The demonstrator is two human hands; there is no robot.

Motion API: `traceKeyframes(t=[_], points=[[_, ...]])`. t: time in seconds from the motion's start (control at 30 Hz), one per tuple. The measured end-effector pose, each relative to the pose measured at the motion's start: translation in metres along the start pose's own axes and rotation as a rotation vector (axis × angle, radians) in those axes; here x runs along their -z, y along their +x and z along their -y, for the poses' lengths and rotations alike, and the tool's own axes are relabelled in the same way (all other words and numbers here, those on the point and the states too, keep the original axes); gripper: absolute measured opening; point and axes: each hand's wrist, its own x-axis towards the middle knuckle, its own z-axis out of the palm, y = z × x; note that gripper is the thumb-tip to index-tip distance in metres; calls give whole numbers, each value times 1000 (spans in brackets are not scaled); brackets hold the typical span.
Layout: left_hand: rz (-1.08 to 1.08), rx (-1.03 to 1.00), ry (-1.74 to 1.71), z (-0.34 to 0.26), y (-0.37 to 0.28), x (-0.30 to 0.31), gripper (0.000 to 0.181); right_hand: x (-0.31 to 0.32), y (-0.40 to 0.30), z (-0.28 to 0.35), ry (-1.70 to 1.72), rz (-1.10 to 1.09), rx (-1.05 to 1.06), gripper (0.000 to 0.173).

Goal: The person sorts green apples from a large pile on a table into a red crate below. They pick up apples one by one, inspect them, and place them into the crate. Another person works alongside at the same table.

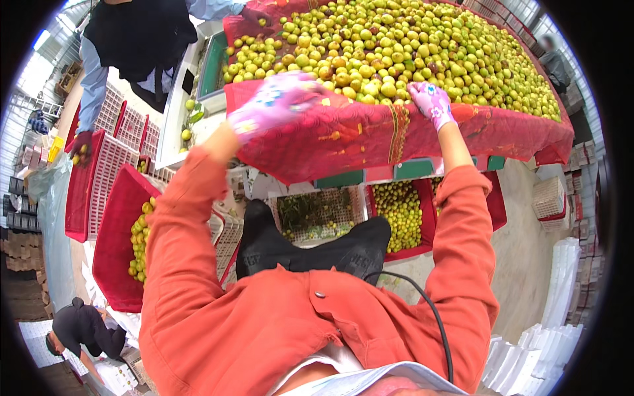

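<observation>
A wide pile of yellow-green, brown-patched jujubes (376,54) covers the table before me, on a red patterned cloth (317,143). My left hand (277,105), in a pink floral glove, is blurred by motion above the cloth at the pile's near left edge. Whether it holds anything is hidden. My right hand (432,103), gloved alike, has its fingers curled at the near edge of the pile, next to the fruit. I cannot tell if something is in those fingers.
Beneath the table stand a crate with leaves (317,213) and a red-lined crate of jujubes (396,218). At left are a red-lined crate (121,237) and a white sorting tray (173,133). A co-worker (141,37) stands there, one gloved hand (81,148) holding fruit.
</observation>
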Motion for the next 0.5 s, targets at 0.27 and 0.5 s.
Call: traceKeyframes(t=[0.27, 0.5], points=[[552, -256, 31, 59, 141, -149, 43, 0, 3, 4, 5, -24, 31, 40], [256, -108, -573, 125, 143, -131, 47, -4, -4, -6, 21, -95, -23, 37]])
